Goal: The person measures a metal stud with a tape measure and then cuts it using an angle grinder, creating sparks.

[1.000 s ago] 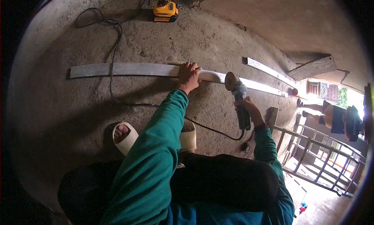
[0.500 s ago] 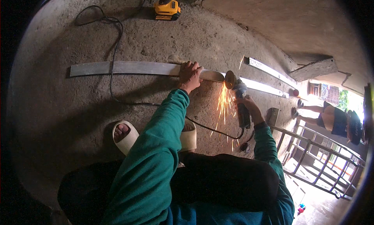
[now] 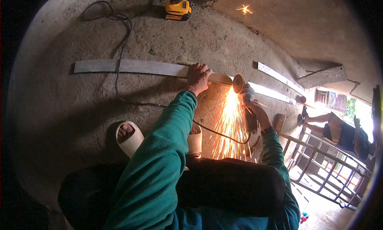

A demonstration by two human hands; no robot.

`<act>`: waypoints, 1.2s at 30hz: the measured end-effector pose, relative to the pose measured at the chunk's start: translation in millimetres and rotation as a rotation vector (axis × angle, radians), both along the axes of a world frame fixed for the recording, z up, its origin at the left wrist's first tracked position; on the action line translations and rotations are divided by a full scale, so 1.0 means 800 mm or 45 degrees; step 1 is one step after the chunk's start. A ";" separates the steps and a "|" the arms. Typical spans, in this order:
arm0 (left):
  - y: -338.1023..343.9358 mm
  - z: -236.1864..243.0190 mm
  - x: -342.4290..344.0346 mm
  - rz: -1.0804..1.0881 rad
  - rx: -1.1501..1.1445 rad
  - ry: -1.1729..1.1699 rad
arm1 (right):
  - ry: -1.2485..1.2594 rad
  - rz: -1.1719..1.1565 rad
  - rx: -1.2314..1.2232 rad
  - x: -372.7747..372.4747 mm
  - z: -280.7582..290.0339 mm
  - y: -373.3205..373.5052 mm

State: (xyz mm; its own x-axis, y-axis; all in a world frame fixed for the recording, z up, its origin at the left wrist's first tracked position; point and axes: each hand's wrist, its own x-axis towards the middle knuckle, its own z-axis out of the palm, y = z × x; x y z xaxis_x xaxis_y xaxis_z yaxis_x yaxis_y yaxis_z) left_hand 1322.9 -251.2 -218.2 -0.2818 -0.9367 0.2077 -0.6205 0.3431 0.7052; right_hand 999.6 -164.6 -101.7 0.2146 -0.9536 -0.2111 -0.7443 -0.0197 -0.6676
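Note:
A long flat grey metal bar (image 3: 151, 67) lies across the rough floor. My left hand (image 3: 198, 77) is wrapped over it and presses it down, left of the cut. My right hand (image 3: 260, 115) grips the body of an angle grinder (image 3: 251, 122), partly hidden by glare. Its round disc (image 3: 238, 83) meets the bar just right of my left hand. A thick fan of bright sparks (image 3: 231, 128) pours from the contact toward my knees. Beyond the disc, the bar's right portion (image 3: 271, 93) shines white with light.
A dark cable (image 3: 128, 34) crosses the bar's left part. A yellow-black cordless power tool (image 3: 178, 10) lies at the far side. Another long strip (image 3: 279, 75) lies near the wall. My sandalled foot (image 3: 128, 136) is close by. Rightward are a metal ladder-like frame (image 3: 315, 150) and another person (image 3: 341, 130).
The spark stream has grown much denser and brighter, and a burst shows near the far wall. Both hands keep their grips. The other person at the right has shifted posture.

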 end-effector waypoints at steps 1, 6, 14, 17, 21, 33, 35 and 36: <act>0.000 -0.002 -0.001 0.005 -0.015 0.009 | 0.080 0.050 -0.062 -0.004 -0.004 -0.003; 0.006 -0.015 0.012 0.010 0.011 0.003 | -0.097 -0.372 0.527 0.029 0.010 -0.017; 0.007 -0.023 0.008 0.045 -0.009 0.003 | -0.694 -0.267 0.625 -0.007 -0.012 -0.016; 0.004 -0.017 0.004 0.021 0.032 -0.024 | -0.768 -0.075 0.484 -0.009 -0.018 -0.016; 0.013 -0.027 0.025 0.043 0.035 -0.063 | 0.001 -0.523 0.803 0.075 0.019 -0.040; 0.001 -0.013 -0.011 0.035 -0.063 0.005 | 0.035 -0.591 0.730 -0.017 -0.009 -0.018; 0.004 -0.011 0.005 -0.036 0.111 -0.039 | -0.048 -0.579 0.715 0.002 -0.007 -0.010; 0.005 -0.012 0.013 -0.028 0.119 -0.048 | -0.088 -0.573 0.706 0.016 -0.002 -0.007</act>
